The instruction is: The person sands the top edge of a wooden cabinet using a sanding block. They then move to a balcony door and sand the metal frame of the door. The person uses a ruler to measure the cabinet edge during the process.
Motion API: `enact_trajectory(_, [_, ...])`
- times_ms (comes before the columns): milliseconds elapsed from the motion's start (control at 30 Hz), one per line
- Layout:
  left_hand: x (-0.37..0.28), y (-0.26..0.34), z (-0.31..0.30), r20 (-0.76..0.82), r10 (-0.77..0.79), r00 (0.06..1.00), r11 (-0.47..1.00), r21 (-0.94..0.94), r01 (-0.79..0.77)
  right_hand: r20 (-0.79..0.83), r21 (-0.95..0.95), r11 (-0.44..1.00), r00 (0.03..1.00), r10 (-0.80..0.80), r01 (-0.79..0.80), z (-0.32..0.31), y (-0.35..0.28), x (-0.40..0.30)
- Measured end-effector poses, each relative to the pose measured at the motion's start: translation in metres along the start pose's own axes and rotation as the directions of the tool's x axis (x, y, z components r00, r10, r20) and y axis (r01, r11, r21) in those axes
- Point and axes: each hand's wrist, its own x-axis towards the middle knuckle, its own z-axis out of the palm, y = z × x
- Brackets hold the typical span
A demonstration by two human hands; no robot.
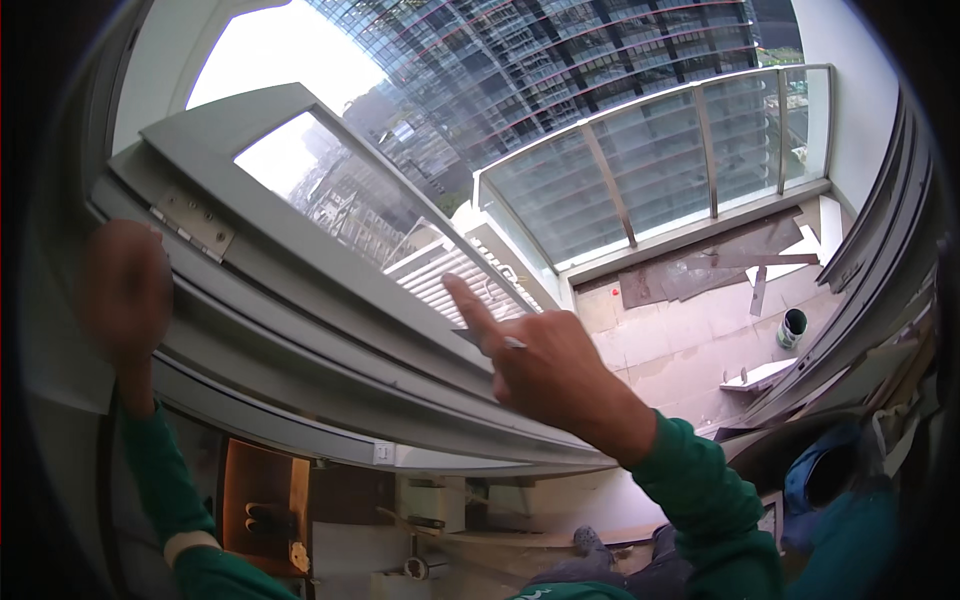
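My right hand [555,360] is in front of the glazed sash of a grey hinged window or door [255,210], its index finger stretched out towards the pane. Between its other fingers and palm it grips a thin, pointed metal tool [480,339], perhaps a blade; most of it is hidden. At the far left my left hand [126,292] is raised beside the grey frame [300,330], close to a metal butt hinge [193,223] with screws. That hand is blurred, and whether it touches the frame or holds anything cannot be told.
Beyond lies a tiled balcony with a glass railing [660,165], dark boards [675,277], white offcuts and an open can [791,328]. Below are an orange-lit cabinet [262,502] and a ledge. At lower right stands another person in a teal sleeve [847,547].
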Motion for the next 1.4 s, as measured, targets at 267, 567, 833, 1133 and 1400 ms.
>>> enact_trajectory(267, [0.012, 0.004, -0.006, 0.193, -0.010, 0.981, 0.997, 0.072, -0.004, 0.072, 0.039, 0.996, 0.994, -0.084, 0.082, -0.051, 0.051, 0.051])
enact_trajectory(567, [0.019, 0.012, -0.003, 0.277, -0.056, 0.959, 0.990, 0.138, 0.018, 0.114, 0.093, 0.989, 0.986, -0.123, 0.112, -0.072, 0.087, 0.084])
enact_trajectory(833, [0.016, 0.004, -0.005, 0.356, -0.090, 0.930, 0.986, 0.164, 0.033, 0.087, 0.043, 0.997, 0.994, -0.072, 0.068, -0.071, 0.118, 0.114])
enact_trajectory(1133, [0.015, 0.007, -0.013, 0.408, -0.123, 0.905, 0.979, 0.199, 0.043, 0.104, -0.017, 0.999, 0.993, -0.049, 0.051, -0.073, 0.134, 0.145])
enact_trajectory(1400, [0.016, 0.010, -0.013, 0.406, -0.136, 0.904, 0.977, 0.206, 0.055, 0.091, -0.068, 0.993, 0.992, -0.085, 0.092, -0.063, 0.119, 0.154])
